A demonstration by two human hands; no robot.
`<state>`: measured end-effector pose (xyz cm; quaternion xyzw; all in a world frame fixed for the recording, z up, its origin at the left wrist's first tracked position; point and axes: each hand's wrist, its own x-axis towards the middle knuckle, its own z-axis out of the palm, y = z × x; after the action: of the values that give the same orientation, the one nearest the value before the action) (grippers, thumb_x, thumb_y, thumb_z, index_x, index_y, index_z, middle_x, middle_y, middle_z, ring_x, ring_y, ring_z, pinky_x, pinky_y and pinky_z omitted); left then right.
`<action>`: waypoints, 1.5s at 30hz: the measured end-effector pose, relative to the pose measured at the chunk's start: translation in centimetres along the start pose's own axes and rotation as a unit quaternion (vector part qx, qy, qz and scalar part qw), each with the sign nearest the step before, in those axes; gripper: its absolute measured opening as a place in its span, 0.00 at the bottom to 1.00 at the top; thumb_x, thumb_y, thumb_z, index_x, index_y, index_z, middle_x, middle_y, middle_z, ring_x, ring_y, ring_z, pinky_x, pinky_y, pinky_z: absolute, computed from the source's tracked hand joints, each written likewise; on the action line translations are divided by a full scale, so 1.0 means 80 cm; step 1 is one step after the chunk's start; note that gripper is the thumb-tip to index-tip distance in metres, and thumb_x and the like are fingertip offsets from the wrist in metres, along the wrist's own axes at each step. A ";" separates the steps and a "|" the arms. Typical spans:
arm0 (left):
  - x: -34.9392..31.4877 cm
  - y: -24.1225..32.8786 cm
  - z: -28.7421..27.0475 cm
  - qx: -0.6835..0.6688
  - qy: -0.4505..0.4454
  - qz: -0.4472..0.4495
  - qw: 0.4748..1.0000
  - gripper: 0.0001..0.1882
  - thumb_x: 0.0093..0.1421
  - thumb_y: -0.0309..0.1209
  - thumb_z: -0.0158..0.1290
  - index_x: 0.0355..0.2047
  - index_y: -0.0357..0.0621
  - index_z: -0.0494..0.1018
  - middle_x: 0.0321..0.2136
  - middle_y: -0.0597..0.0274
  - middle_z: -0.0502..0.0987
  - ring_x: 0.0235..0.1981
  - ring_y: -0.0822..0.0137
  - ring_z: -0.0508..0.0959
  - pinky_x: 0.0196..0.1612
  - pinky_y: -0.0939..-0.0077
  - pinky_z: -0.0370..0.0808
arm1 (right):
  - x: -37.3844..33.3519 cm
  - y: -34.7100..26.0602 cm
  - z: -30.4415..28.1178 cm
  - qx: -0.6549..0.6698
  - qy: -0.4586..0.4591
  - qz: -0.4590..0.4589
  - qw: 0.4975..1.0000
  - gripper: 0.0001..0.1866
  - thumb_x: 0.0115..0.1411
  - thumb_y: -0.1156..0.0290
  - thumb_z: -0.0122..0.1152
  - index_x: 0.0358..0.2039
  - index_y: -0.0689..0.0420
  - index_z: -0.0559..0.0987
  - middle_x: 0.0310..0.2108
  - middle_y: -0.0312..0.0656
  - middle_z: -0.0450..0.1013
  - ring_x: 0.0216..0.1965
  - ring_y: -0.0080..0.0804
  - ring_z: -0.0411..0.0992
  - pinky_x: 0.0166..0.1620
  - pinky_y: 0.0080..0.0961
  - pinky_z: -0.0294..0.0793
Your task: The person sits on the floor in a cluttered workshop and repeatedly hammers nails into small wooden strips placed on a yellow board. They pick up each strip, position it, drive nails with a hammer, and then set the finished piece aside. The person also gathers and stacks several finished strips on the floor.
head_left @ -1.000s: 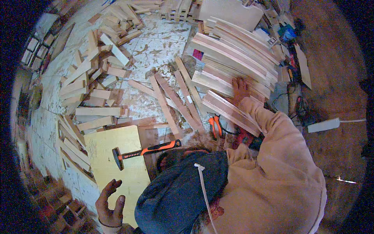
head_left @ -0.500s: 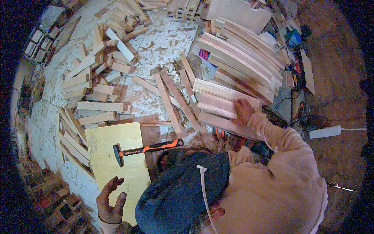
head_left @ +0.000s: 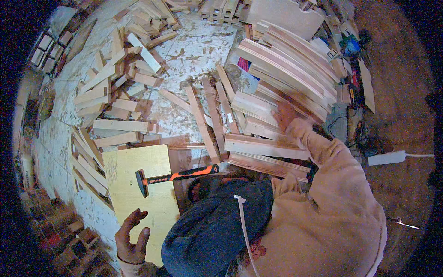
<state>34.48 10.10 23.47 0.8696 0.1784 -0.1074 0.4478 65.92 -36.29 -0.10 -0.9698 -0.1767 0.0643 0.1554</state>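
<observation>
1. Head view: the right hand (head_left: 285, 116) is on the wooden strips (head_left: 290, 69), piled right of centre; blur means I cannot tell its grip.
2. Uneven pressure there could send the splayed strips sliding towards the knee (head_left: 217, 217).
3. The left hand (head_left: 131, 240), empty, fingers half-curled apart, could knock the hammer (head_left: 177, 175), its handle overhanging the yellow board (head_left: 157, 207).

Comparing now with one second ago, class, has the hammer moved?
No. Judged against the yellow board, the hammer shows no clear shift: its head still lies there, handle crossing the board's right edge.
</observation>
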 end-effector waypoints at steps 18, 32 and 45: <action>0.005 0.004 0.001 -0.004 -0.009 0.014 1.000 0.23 0.56 0.27 0.54 0.53 0.35 0.68 0.44 0.50 0.77 0.48 0.59 0.76 0.52 0.67 0.70 | 0.048 0.025 0.001 0.004 -0.138 0.090 0.986 0.22 0.62 0.51 0.43 0.40 0.56 0.74 0.38 0.52 0.72 0.44 0.53 0.69 0.51 0.47 0.67; 0.000 0.006 0.002 -0.001 -0.004 0.004 1.000 0.23 0.56 0.27 0.54 0.53 0.34 0.67 0.44 0.49 0.77 0.48 0.59 0.76 0.52 0.66 0.70 | 0.088 0.029 -0.102 -0.210 0.168 0.016 0.963 0.41 0.49 0.52 0.64 0.61 0.51 0.60 0.56 0.52 0.63 0.57 0.50 0.60 0.59 0.47 0.56; 0.006 0.006 0.008 0.003 -0.016 0.002 1.000 0.24 0.55 0.31 0.56 0.52 0.36 0.68 0.43 0.51 0.78 0.47 0.58 0.76 0.50 0.65 0.71 | 0.008 0.039 -0.102 -0.099 0.219 -0.046 0.970 0.30 0.47 0.59 0.66 0.50 0.59 0.71 0.53 0.55 0.62 0.55 0.54 0.61 0.53 0.48 0.64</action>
<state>35.12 9.43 23.33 0.8696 0.1690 -0.1209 0.4479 68.99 -41.08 6.51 -0.9617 -0.1882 -0.1743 0.0962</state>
